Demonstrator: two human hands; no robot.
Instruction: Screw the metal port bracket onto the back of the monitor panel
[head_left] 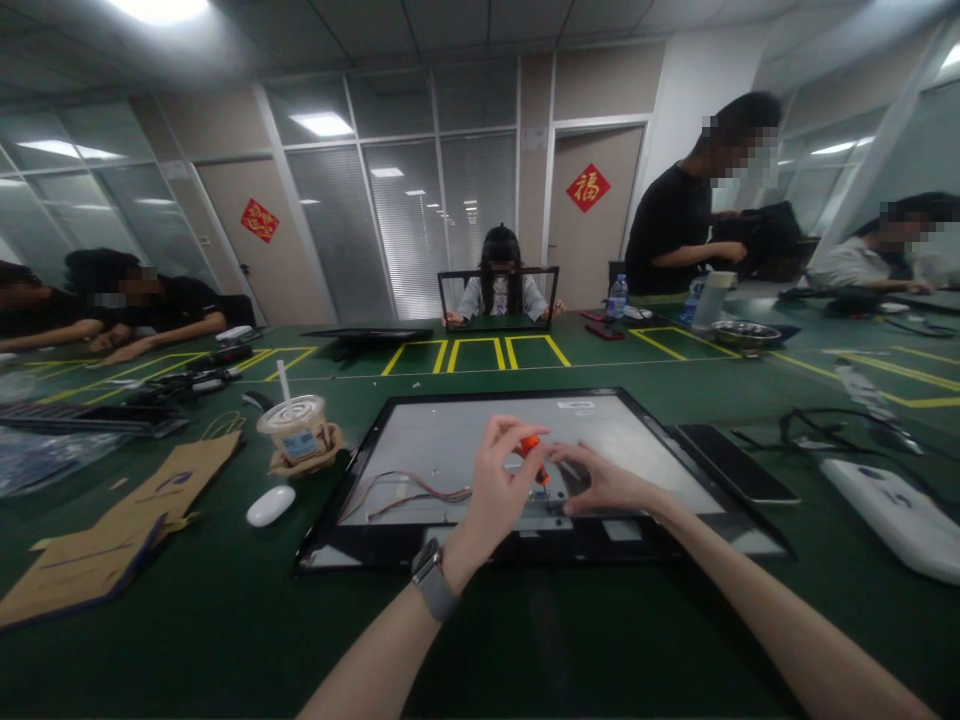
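An orange-handled screwdriver (532,443) is pinched between the thumb and fingers of my left hand (501,475), its tip pointing down at the lower middle of a flat display panel (442,430). My right hand (606,480) is curved beside the screwdriver, thumb and fingers apart. Its thumb rests near a small dark part (555,507) on the panel; whether it touches that part I cannot tell. The panel lies flat with its grey back up inside a black frame. Thin red and dark wires (405,487) run over its left half toward my left hand.
Left of the panel are a lidded drink cup (296,425) with a straw, a white mouse-shaped case (271,506) and a brown paper bag (142,510). To the right lie a black phone (735,462), cables and a white device (892,515). Across the table a person holds a black frame (499,270).
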